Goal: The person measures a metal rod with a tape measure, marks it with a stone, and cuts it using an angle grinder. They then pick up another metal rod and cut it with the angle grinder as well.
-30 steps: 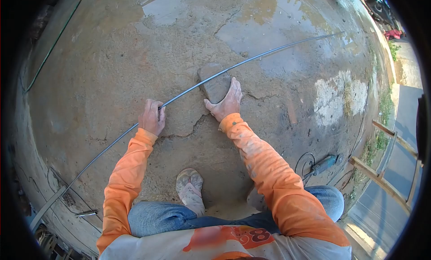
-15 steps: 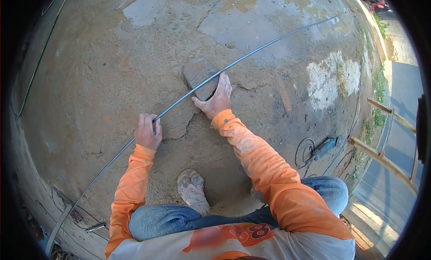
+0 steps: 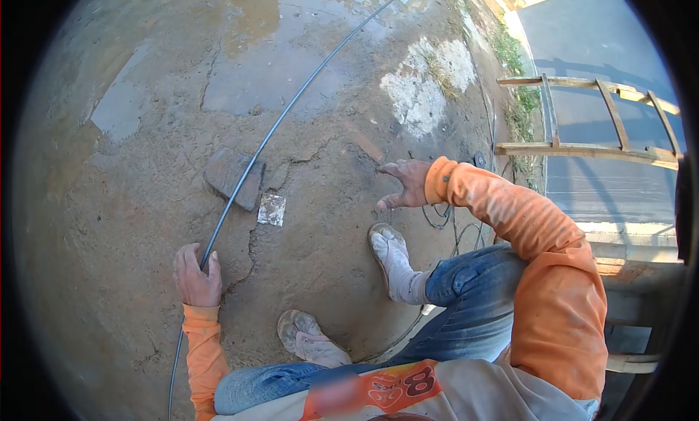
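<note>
My left hand (image 3: 197,275) is closed around a long thin dark rod (image 3: 280,119), thumb on one side and fingers on the other. The rod runs from the bottom left up to the top of the view and crosses a flat grey stone block (image 3: 234,179). Beside the block's lower right corner lies a small shiny square piece (image 3: 271,209) on the ground. My right hand (image 3: 405,184) hovers over the ground at the right, away from the rod, with thumb and fingers apart and nothing between them.
Wet, cracked ground (image 3: 306,253) surrounds my two sandalled feet. A wooden ladder-like frame (image 3: 575,150) extends at the right, beyond a strip of grass (image 3: 513,108). A black cable (image 3: 437,221) curls below my right hand. Puddles (image 3: 120,104) lie at the upper left.
The view has turned to the right. My right hand has left the block and rod and moved right, opening. The small shiny square now shows beside the block. My left hand remains on the rod.
</note>
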A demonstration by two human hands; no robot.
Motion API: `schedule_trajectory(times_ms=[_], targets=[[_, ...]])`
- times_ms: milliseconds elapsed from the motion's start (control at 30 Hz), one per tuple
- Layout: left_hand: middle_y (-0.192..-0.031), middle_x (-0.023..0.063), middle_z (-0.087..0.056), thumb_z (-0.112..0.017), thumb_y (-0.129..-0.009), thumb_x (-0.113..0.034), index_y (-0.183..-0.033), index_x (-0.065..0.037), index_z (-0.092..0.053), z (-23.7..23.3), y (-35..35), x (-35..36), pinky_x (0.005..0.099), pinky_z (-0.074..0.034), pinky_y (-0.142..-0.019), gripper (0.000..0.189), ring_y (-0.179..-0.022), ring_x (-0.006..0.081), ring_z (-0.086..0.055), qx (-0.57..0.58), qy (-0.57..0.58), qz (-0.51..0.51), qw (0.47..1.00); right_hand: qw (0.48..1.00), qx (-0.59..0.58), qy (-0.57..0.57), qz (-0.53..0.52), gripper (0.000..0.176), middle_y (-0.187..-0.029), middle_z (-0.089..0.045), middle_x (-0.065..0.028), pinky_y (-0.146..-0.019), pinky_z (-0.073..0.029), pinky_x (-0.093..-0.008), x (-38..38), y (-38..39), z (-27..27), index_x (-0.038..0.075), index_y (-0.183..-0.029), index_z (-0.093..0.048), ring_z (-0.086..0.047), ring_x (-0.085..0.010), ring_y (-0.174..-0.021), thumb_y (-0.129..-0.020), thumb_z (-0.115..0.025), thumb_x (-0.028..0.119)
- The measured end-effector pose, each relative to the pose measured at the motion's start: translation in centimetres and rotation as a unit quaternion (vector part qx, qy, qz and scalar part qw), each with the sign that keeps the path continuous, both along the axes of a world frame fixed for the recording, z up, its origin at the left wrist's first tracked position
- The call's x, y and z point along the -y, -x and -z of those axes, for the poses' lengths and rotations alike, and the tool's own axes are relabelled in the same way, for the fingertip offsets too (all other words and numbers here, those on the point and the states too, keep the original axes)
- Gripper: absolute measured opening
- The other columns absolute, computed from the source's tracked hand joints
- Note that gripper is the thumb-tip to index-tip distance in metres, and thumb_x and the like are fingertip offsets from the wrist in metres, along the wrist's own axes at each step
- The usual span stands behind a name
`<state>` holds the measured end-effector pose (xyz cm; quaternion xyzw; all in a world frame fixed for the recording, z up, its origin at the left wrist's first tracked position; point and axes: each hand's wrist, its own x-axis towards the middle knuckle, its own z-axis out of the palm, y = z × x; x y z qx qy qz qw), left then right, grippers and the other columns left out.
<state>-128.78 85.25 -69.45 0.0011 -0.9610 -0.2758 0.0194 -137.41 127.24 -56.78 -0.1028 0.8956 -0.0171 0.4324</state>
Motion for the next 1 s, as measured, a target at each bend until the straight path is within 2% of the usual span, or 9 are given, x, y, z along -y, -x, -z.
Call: schedule_trajectory(times_ms=[167, 200, 333, 433, 567, 700, 833, 900, 1000], targets=[[-0.105, 0.0154, -0.057, -0.061, -0.079, -0.009, -0.107, -0.002, -0.053, -3.4, 1.6, -3.8, 0.0404, -0.043, -0.083, 0.029, -0.096, 0.0319, -0.055, -0.159, -0.117, 0.03, 0.98, 0.958, 0.133, 0.006, 0.256, 0.068, -0.11, -0.058, -0.0232, -0.089, -0.043, -0.0411, -1.0, -9.8, -16.6, 0.001, -0.118, -0.053, -0.055, -0.0351, -0.105, -0.078, -0.06, 0.056], [-0.103, 0.0162, -0.057, -0.061, -0.079, -0.007, -0.106, -0.001, -0.054, -3.8, 1.6, -4.4, 0.0394, -0.044, -0.082, 0.029, -0.093, 0.0316, -0.056, -0.155, -0.184, 0.066, 0.968, 0.973, 0.013, 0.013, 0.228, 0.064, -0.109, -0.058, -0.0222, -0.09, -0.043, -0.0403, -1.8, -12.2, -16.9, 0.002, -0.116, -0.055, -0.055, -0.0349, -0.105, -0.078, -0.062, 0.053], [-0.094, 0.0155, -0.058, -0.061, -0.079, -0.005, -0.102, 0.0, -0.055, -4.0, 0.4, -7.6, 0.0376, -0.046, -0.077, 0.025, -0.085, 0.0298, -0.058, -0.035, -0.251, 0.11, 0.961, 0.916, -0.263, 0.067, 0.295, 0.062, -0.111, -0.058, -0.0203, -0.094, -0.04, -0.0383, -6.1, -18.8, -14.7, 0.001, -0.114, -0.056, -0.053, -0.0336, -0.108, -0.075, -0.066, 0.049], [-0.087, 0.0148, -0.059, -0.06, -0.079, -0.006, -0.098, 0.001, -0.055, -3.8, -0.5, -10.0, 0.0363, -0.047, -0.071, 0.021, -0.078, 0.028, -0.059, 0.041, -0.24, 0.143, 0.959, 0.861, -0.31, 0.176, 0.363, 0.071, -0.117, -0.054, -0.0195, -0.097, -0.037, -0.0382, -10.9, -22.7, -14.4, 0.0, -0.119, -0.052, -0.051, -0.032, -0.112, -0.073, -0.066, 0.053], [-0.086, 0.0137, -0.059, -0.061, -0.079, -0.009, -0.098, -0.001, -0.055, -4.5, -0.6, -14.7, 0.0364, -0.046, -0.07, 0.021, -0.078, 0.0278, -0.059, 0.1, -0.16, 0.23, 0.955, 0.747, -0.27, 0.319, 0.517, 0.096, -0.131, -0.042, -0.0162, -0.1, -0.033, -0.0367, -18.6, -33.5, -8.7, 0.0, -0.136, -0.03, -0.041, -0.0256, -0.121, -0.072, -0.06, 0.065], [-0.088, 0.0139, -0.06, -0.061, -0.079, -0.015, -0.099, -0.002, -0.055, -5.5, 0.6, -20.1, 0.0397, -0.046, -0.072, 0.024, -0.081, 0.0316, -0.059, 0.109, -0.003, 0.36, 0.927, 0.785, -0.099, 0.313, 0.525, 0.098, -0.135, -0.038, -0.0142, -0.102, -0.031, -0.0361, -24.4, -44.1, -2.3, 0.002, -0.139, -0.024, -0.036, -0.0238, -0.125, -0.073, -0.061, 0.065], [-0.088, 0.014, -0.061, -0.06, -0.08, -0.019, -0.102, -0.004, -0.055, -7.9, 3.3, -27.2, 0.0414, -0.046, -0.073, 0.027, -0.084, 0.033, -0.059, 0.15, 0.126, 0.462, 0.865, 0.688, 0.075, 0.416, 0.59, 0.085, -0.129, -0.048, -0.0134, -0.099, -0.036, -0.0355, -27.1, -49.5, 0.9, 0.005, -0.136, -0.035, -0.045, -0.0243, -0.119, -0.074, -0.066, 0.054], [-0.09, 0.0138, -0.06, -0.059, -0.081, -0.023, -0.105, -0.006, -0.053, -8.5, 4.8, -31.1, 0.0414, -0.046, -0.074, 0.03, -0.087, 0.0321, -0.059, 0.166, 0.191, 0.522, 0.814, 0.886, 0.188, 0.101, 0.41, 0.057, -0.1, -0.065, -0.0161, -0.086, -0.046, -0.0379, -31.7, -49.5, 3.2, 0.005, -0.111, -0.061, -0.06, -0.0314, -0.096, -0.075, -0.066, 0.049], [-0.092, 0.0138, -0.06, -0.057, -0.082, -0.026, -0.106, -0.007, -0.052, -9.7, 6.0, -37.9, 0.0418, -0.046, -0.075, 0.031, -0.088, 0.0321, -0.059, 0.131, 0.269, 0.554, 0.777, 0.876, -0.039, -0.072, 0.476, 0.039, -0.065, -0.059, -0.0198, -0.058, -0.044, -0.0455, -38.2, -44.2, 6.4, 0.005, -0.07, -0.065, -0.059, -0.0362, -0.062, -0.077, -0.065, 0.043]])
